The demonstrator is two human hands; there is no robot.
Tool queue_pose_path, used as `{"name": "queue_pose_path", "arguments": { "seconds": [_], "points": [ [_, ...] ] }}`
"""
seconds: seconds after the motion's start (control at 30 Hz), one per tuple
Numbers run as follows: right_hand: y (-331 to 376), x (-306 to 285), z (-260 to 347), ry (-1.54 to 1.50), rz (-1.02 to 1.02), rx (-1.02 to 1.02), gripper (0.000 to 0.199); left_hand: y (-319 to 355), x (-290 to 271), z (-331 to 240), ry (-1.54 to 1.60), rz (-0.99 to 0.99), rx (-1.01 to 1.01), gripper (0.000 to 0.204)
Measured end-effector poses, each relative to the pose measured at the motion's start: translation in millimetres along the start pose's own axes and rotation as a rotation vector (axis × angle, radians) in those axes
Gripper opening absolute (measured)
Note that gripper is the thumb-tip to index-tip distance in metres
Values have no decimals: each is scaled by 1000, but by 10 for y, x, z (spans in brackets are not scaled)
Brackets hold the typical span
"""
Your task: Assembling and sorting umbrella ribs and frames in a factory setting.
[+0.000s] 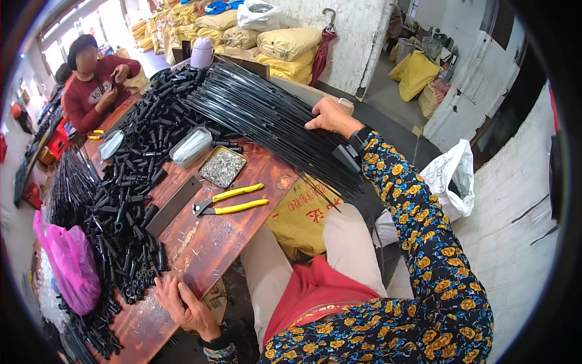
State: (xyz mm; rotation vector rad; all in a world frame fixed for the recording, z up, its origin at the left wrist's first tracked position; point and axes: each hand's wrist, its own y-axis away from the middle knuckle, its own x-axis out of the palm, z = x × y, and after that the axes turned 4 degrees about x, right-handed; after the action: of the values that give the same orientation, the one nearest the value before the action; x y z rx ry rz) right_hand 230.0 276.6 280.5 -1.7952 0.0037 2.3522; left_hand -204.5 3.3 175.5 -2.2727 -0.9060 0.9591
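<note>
At the right side of the table my right hand (333, 116) reaches over a large bundle of thin black rods (260, 109), its fingers bent together at the bundle's edge. The fingertips seem to pinch some rods, though the exact grip is partly hidden. My left hand (183, 306) rests at the near table edge, fingers loosely bent and apart, holding nothing visible. Beside it spreads a heap of black plastic parts (130, 176), with small black rings (138, 285) closest. Yellow-handled cutting pliers (233, 199) lie between my hands, near a square tin of small metal pieces (223, 167).
A metal bar (174, 206) and a clear plastic box (191, 147) are on the wooden table (206, 242). A pink bag (68, 267) sits at left. Across the table, a person (94, 85) handles a dark part. A white sack (451, 176) stands at my right.
</note>
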Motion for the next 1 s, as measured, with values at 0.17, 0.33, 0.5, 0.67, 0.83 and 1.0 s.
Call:
{"name": "queue_pose_path", "arguments": {
  "seconds": [0.17,0.33,0.5,0.67,0.83,1.0],
  "points": [
    [-68,-43,-1,-25,-83,-67,27,-69,46,-16,30,68,-54,18],
    [-31,-137,81,140,-169,-184,20,-76,48,1,28,89,-75,19],
    [-94,-368,115,22,-20,-144,22,-96,73,-27,-45,49,-114,19],
    [-174,-307,-126,-169,-81,-331,28,-116,137,-17,-137,37,-129,21],
    [-24,-357,-74,-216,43,-242,27,-127,127,-22,-229,37,-201,22],
    [-109,-294,-176,-272,-61,-438,18,-137,107,35,-305,-1,-119,23]
  ]
}}
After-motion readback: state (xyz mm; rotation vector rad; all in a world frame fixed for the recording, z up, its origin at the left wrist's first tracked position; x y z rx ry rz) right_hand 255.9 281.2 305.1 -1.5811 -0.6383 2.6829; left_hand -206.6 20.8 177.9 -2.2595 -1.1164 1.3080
